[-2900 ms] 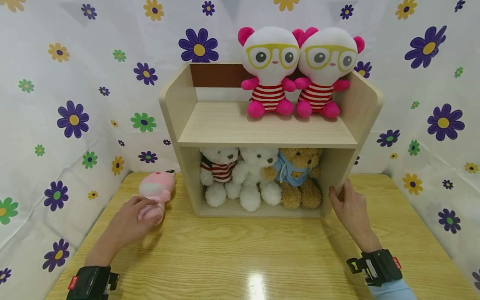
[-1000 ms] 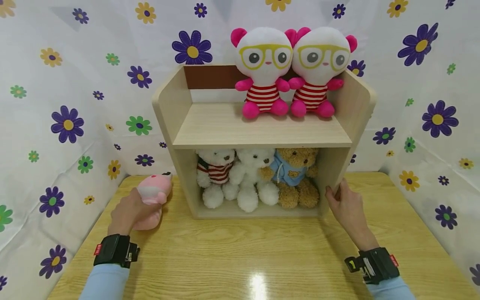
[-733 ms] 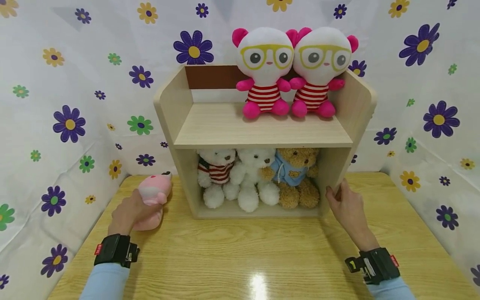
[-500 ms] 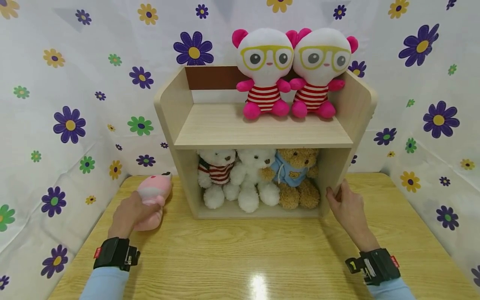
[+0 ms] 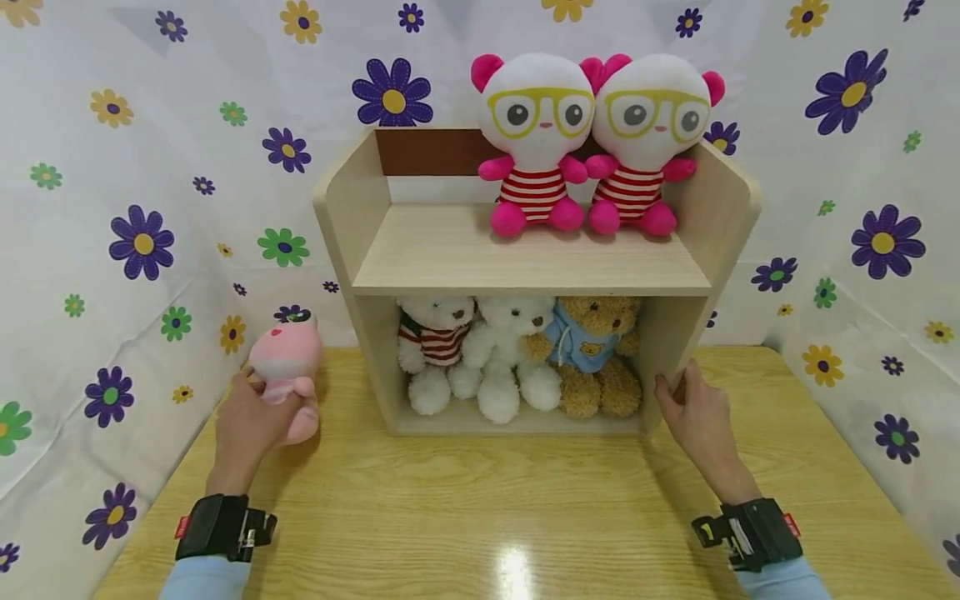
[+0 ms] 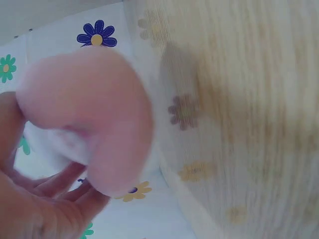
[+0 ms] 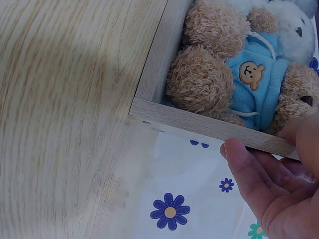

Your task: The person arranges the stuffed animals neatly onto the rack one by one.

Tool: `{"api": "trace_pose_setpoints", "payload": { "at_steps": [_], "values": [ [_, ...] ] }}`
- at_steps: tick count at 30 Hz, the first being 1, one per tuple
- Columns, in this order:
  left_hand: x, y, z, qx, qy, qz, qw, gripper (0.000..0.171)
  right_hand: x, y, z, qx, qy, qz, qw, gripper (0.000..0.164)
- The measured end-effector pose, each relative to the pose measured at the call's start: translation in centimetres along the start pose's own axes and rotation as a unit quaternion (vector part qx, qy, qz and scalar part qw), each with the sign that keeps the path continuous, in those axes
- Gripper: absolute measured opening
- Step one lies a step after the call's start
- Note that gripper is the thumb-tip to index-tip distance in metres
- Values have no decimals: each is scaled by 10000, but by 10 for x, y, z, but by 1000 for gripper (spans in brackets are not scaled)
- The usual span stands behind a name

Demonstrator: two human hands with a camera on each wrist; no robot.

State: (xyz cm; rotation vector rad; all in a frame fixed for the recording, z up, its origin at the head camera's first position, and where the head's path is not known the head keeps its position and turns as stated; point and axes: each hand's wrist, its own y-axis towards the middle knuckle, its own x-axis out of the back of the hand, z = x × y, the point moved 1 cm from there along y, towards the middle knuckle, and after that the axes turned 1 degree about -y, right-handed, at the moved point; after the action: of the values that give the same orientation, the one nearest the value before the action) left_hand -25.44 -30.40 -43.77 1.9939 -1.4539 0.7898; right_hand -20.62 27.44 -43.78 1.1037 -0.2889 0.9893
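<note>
My left hand (image 5: pixel 247 429) grips a pink plush toy (image 5: pixel 288 350) by its body, to the left of the wooden shelf (image 5: pixel 525 271). The toy is upright, with a grey-white face band and a small dark piece on top. From the left wrist, its rounded pink feet (image 6: pixel 117 124) show close, with thumb and fingers around it. My right hand (image 5: pixel 701 421) pinches the front edge of the shelf's right side panel (image 7: pixel 199 124), thumb inside and fingers outside. Right by it sits a brown teddy bear (image 5: pixel 600 392) in a blue hoodie.
On the upper board two pink-and-white panda plushes (image 5: pixel 536 142) sit at the right. A white bear in a striped sweater (image 5: pixel 435 350) and a plain white bear (image 5: pixel 502 358) share the lower compartment. A flowered cloth (image 5: pixel 187 267) stands behind the wooden table (image 5: pixel 450 517).
The pink toy, leaning on the table before, is now raised and upright in my left hand, a little further left. My right hand stays on the shelf panel.
</note>
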Motion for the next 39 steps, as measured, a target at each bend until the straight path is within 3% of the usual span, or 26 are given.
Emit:
{"api": "trace_pose_setpoints", "payload": {
  "at_steps": [4, 10, 13, 20, 28, 30, 32, 35, 39],
  "values": [
    [3, -5, -8, -151, -461, -1040, 9934, 92, 0, 0, 0, 42, 10, -24, 10000, 20],
    [9, -11, -24, -852, -884, -2294, 9656, 87, -1, 0, -2, 77, 7, -40, 10000, 23],
    [13, -14, -31, -1112, -1066, -2627, 9525, 86, -1, 0, -2, 122, 22, -59, 9999, 24],
    [18, -23, -45, -1356, -1504, -3116, 9284, 85, -2, 0, -3, 235, 28, -154, 9996, 24],
    [25, -33, -66, -1987, -2001, -3560, 8909, 87, -5, -1, -4, 248, 49, -198, 9995, 27],
    [26, -36, -70, -2203, -2168, -3610, 8799, 83, -5, -2, -4, 250, 25, -185, 9995, 26],
    [27, -39, -76, -2496, -2310, -3724, 8635, 76, -5, -2, -3, 277, 13, -198, 9994, 26],
    [28, -44, -89, -3043, -2421, -3998, 8300, 66, -4, -2, -3, 298, 26, -228, 9993, 26],
    [29, -52, -117, -3643, -2540, -4247, 7889, 69, -3, -2, -2, 298, 47, -236, 9993, 27]
  ]
}}
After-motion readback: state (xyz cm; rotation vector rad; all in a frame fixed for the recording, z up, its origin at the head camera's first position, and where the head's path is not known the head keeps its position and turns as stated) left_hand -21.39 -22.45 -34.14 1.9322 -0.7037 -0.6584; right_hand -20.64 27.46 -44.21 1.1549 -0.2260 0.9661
